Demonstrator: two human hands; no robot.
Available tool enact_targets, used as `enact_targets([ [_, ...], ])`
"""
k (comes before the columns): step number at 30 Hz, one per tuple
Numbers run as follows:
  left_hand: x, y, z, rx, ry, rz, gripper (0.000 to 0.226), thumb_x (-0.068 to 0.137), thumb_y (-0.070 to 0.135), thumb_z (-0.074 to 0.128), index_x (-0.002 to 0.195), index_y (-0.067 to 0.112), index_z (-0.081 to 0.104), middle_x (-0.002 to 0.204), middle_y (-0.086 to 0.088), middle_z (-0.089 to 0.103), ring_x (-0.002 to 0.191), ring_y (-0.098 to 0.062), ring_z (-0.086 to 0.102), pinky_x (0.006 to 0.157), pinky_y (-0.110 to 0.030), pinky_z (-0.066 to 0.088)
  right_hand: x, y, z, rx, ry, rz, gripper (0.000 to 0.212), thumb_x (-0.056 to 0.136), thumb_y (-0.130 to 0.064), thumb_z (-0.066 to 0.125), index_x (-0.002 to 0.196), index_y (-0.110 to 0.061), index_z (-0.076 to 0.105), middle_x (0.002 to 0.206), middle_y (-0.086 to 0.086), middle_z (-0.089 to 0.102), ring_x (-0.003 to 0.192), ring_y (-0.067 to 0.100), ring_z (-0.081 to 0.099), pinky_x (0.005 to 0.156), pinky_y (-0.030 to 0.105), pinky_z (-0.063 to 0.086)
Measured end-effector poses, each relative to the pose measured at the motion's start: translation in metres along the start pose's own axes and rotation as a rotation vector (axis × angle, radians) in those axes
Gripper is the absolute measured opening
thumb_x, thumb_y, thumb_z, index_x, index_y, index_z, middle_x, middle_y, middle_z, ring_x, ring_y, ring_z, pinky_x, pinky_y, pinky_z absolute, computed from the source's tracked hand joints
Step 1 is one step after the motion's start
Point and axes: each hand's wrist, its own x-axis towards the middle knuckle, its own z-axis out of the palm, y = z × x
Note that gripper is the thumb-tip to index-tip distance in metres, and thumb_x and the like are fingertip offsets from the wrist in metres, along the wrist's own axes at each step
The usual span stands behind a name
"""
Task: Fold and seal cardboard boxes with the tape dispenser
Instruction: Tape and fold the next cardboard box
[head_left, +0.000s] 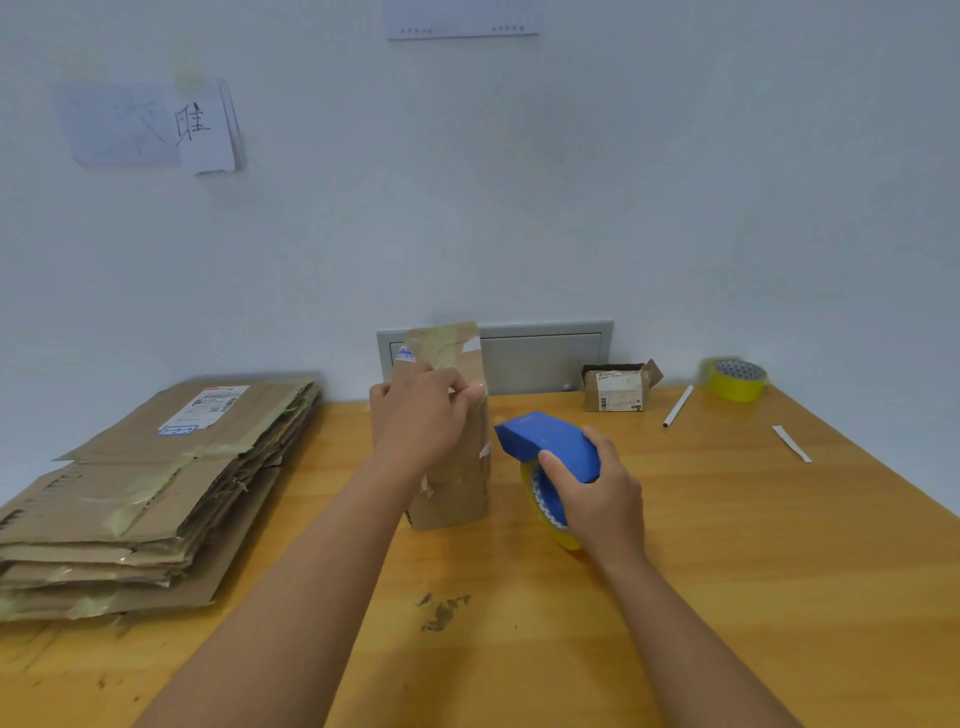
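Observation:
A small brown cardboard box (457, 493) stands upright on the wooden table (727, 545), with old tape and torn labels on it. My left hand (421, 415) grips its upper part, fingers curled over the near edge. Just right of the box, my right hand (597, 493) holds a blue tape dispenser (550, 441) loaded with a yellow tape roll (545, 514). The dispenser's front end points toward the box and sits close to its right side.
A thick stack of flattened cardboard boxes (156, 493) lies at the left of the table. At the back right are a small opened box (618, 387), a yellow tape roll (737, 379), a white stick (678, 406) and a paper strip (790, 442). A wall stands behind.

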Motion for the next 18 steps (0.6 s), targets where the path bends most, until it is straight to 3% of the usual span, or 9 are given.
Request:
enact_targets([
  [3, 0.004, 0.002, -0.010, 0.004, -0.068, -0.035, 0.046, 0.103, 0.054, 0.031, 0.071, 0.029, 0.053, 0.087, 0.007, 0.056, 0.094, -0.019, 0.053, 0.097, -0.044, 0.033, 0.001, 0.000, 0.000, -0.001, -0.004, -0.003, 0.067, 0.086, -0.054, 0.068, 0.143, -0.023, 0.048, 0.125, -0.001, 0.059, 0.103, 0.017, 0.055, 0.078, 0.030, 0.049],
  [5, 0.010, 0.003, -0.015, -0.015, -0.107, -0.067, 0.049, 0.104, 0.051, 0.032, 0.064, 0.028, 0.050, 0.073, 0.007, 0.054, 0.086, -0.020, 0.054, 0.092, -0.044, 0.033, 0.001, -0.001, 0.000, 0.002, -0.009, -0.004, 0.067, 0.087, -0.053, 0.068, 0.143, -0.023, 0.048, 0.125, -0.001, 0.059, 0.102, 0.016, 0.054, 0.078, 0.029, 0.048],
  [9, 0.019, 0.005, -0.015, 0.009, -0.110, -0.059, 0.030, 0.100, 0.051, 0.046, 0.086, 0.030, 0.063, 0.089, 0.009, 0.059, 0.089, -0.016, 0.049, 0.088, -0.041, 0.028, 0.001, -0.001, -0.001, 0.002, -0.012, -0.004, 0.067, 0.087, -0.053, 0.067, 0.144, -0.023, 0.047, 0.126, -0.001, 0.058, 0.102, 0.014, 0.053, 0.078, 0.028, 0.047],
  [13, 0.015, 0.002, -0.009, -0.010, -0.068, -0.050, 0.020, 0.095, 0.054, 0.053, 0.085, 0.038, 0.059, 0.104, 0.010, 0.055, 0.100, -0.016, 0.049, 0.084, -0.038, 0.024, 0.001, 0.000, -0.001, -0.006, -0.013, -0.004, 0.068, 0.087, -0.054, 0.066, 0.144, -0.024, 0.047, 0.126, 0.000, 0.058, 0.105, 0.018, 0.056, 0.080, 0.032, 0.051],
  [18, 0.008, -0.001, -0.001, -0.012, 0.019, -0.005, 0.015, 0.094, 0.053, 0.054, 0.091, 0.040, 0.061, 0.101, 0.011, 0.049, 0.105, -0.014, 0.047, 0.086, -0.035, 0.021, 0.002, -0.001, 0.000, -0.002, -0.014, -0.010, 0.067, 0.087, -0.053, 0.067, 0.143, -0.023, 0.047, 0.126, -0.001, 0.058, 0.102, 0.015, 0.053, 0.079, 0.028, 0.047],
])
